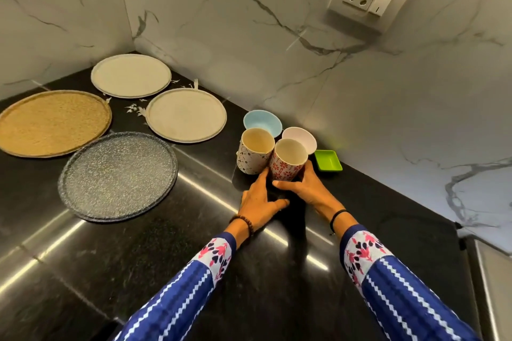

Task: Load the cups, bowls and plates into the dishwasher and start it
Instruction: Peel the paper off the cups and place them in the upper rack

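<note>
Fingers (308, 171) of our right hand (307, 187) curl round the foot of the red-flowered cup (288, 160), thumb across its front; our left hand (261, 199) lies open beside it, fingertips reaching the seam where it touches the blue-patterned cup (253, 153); gripped so low, we judge, a tilted lift could topple that neighbour; both wrists hang low over the black counter (138, 230), forearms converging; the pink bowl (300, 137) and the blue bowl (261, 122) crowd just behind; the grey plate (117, 177) and three others lie well apart, left; no dishwasher in view.
</note>
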Demonstrator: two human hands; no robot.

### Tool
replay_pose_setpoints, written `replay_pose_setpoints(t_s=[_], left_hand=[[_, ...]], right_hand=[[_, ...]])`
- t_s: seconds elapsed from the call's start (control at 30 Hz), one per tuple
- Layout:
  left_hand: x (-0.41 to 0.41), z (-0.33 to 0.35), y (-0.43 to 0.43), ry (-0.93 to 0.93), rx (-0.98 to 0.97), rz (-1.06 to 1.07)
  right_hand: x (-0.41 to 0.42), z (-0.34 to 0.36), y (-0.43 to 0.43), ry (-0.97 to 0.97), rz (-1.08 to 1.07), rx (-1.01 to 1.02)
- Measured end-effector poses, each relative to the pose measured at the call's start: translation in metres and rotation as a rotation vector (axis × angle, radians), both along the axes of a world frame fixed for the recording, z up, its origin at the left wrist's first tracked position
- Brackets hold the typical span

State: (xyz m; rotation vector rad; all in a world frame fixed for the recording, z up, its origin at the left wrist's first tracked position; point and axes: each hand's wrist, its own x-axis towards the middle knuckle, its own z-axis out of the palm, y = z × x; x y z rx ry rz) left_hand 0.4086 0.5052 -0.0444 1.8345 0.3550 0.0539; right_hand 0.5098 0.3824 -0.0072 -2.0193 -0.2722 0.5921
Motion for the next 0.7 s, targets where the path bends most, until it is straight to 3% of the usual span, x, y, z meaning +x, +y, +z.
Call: replay_pose_setpoints(t_s=[0.1, 0.27, 0.7], left_hand=[[0.004, -0.001, -0.001, -0.033, 0.039, 0.023], [0.002, -0.008, 0.004, -0.056, -0.121, 0.037], [-0.054, 0.001, -0.030, -0.108, 0.104, -0.171]], right_hand=[[0.002, -0.002, 0.001, 0.001, -0.034, 0.042], [-0.014, -0.004, -0.016, 0.035, -0.048, 0.078], [-0.132, -0.010, -0.093, 0.089, -0.191, 0.248]])
